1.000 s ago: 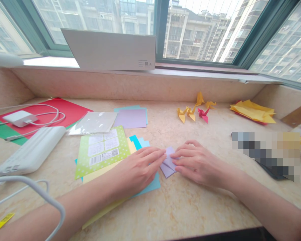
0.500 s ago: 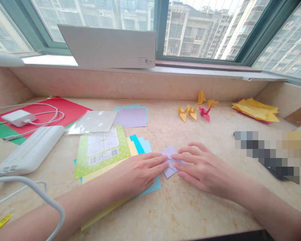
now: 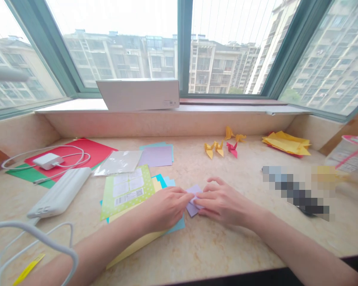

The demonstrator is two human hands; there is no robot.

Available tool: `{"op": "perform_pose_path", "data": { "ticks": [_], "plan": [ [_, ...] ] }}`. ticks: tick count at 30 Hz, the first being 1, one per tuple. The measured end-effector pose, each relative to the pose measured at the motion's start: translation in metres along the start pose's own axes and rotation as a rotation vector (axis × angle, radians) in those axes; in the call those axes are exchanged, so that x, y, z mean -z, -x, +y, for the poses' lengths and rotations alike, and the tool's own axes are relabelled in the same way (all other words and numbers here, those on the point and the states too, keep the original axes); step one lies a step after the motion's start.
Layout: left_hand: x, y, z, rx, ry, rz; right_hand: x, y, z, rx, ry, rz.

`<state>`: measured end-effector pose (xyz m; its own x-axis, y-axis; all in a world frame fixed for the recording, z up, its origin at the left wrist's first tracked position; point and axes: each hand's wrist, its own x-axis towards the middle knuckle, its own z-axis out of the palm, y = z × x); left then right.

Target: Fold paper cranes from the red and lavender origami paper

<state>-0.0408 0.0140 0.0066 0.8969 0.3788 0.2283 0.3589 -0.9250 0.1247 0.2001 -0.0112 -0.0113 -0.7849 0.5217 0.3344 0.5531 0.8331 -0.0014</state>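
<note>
A small folded square of light purple origami paper (image 3: pixel 192 209) lies on the counter between my two hands. My left hand (image 3: pixel 168 205) has its fingers drawn together, their tips on the paper's left side. From the right, my right hand (image 3: pixel 222 201) holds the paper's middle with thumb and fingertips, the forefinger raised a little. The fingers hide part of the folds. Under my left wrist sit loose yellow and blue sheets (image 3: pixel 134 212) and a green dotted paper packet (image 3: pixel 128 190).
Several yellow paper cranes (image 3: pixel 219 148) and a red paper crane (image 3: pixel 232 149) stand behind my hands. Yellow paper (image 3: pixel 286 143) is piled at the back right. On the left are a white power bank (image 3: pixel 59 192), a charger (image 3: pixel 48 161) and cables. A pixelated dark object (image 3: pixel 295 192) lies right.
My view has tilted up, showing more window. My left fingers have curled in more, and my right fingers have closed in over the middle of the purple paper.
</note>
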Motion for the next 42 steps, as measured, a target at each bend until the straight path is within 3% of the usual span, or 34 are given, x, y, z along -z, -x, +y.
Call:
{"op": "perform_pose_path", "data": {
  "ticks": [5, 9, 12, 15, 18, 26, 34, 42],
  "plan": [
    [0.006, -0.004, 0.003, 0.026, 0.028, -0.073, -0.010, -0.003, 0.009, 0.073, 0.098, 0.080],
    [0.004, -0.017, 0.001, 0.182, 0.087, -0.053, -0.017, -0.004, 0.021, -0.104, -0.031, 0.181],
    [0.000, -0.035, -0.003, 0.314, 0.295, 0.081, -0.015, -0.004, 0.031, -0.325, -0.284, 0.296],
    [-0.004, -0.051, -0.008, 0.439, 0.616, 0.319, -0.013, -0.005, 0.038, -0.531, -0.575, 0.444],
    [-0.011, -0.056, -0.011, 0.525, 0.876, 0.482, -0.015, -0.008, 0.040, -0.623, -0.808, 0.519],
    [-0.028, -0.040, -0.009, 0.584, 1.131, 0.476, -0.016, -0.011, 0.028, -0.577, -1.094, 0.355],
    [-0.020, -0.036, 0.001, 0.578, 1.308, 0.408, -0.011, -0.009, 0.023, -0.632, -1.284, 0.382],
    [-0.016, -0.037, 0.006, 0.570, 1.404, 0.430, -0.002, -0.003, 0.025, -0.656, -1.403, 0.391]
  ]
}}
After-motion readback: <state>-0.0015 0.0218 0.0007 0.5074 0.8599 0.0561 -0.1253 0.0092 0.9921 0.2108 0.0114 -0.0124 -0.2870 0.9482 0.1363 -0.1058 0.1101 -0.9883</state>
